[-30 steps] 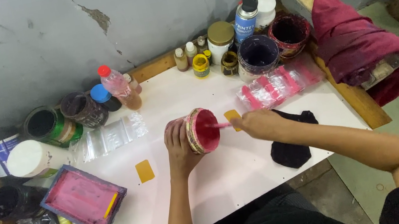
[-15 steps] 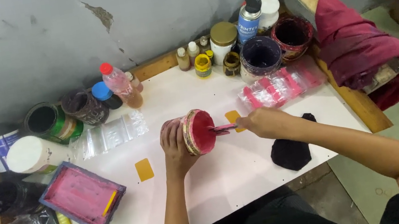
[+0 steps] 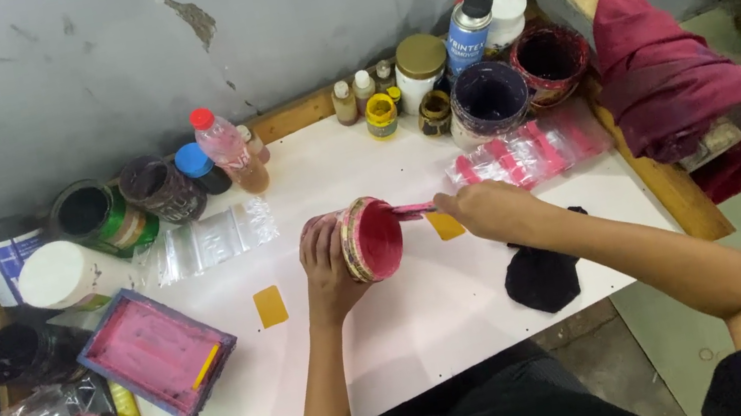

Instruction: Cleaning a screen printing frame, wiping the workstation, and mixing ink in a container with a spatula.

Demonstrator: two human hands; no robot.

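My left hand [image 3: 325, 265] grips a small round paint tub [image 3: 370, 238], tipped on its side so its red inside faces right. My right hand [image 3: 491, 210] holds a thin pink-stained stick [image 3: 412, 210] whose tip reaches into the tub's mouth. Both hands hover over the white tabletop [image 3: 431, 319], near its middle. A small yellow card [image 3: 446, 225] lies just under my right hand. Another yellow card [image 3: 271, 307] lies to the left of my left forearm.
A pink-stained framed screen [image 3: 157, 351] lies at left. Paint cans, bottles and a spray can [image 3: 467, 30] line the back edge. Clear and pink plastic bags [image 3: 528, 153] lie behind the hands, a black cloth [image 3: 543, 276] at right, a maroon cloth [image 3: 674, 83] on the right bench.
The tub and both hands stay in nearly the same place; the stick has shifted slightly at the tub's mouth. The view has drifted a little.
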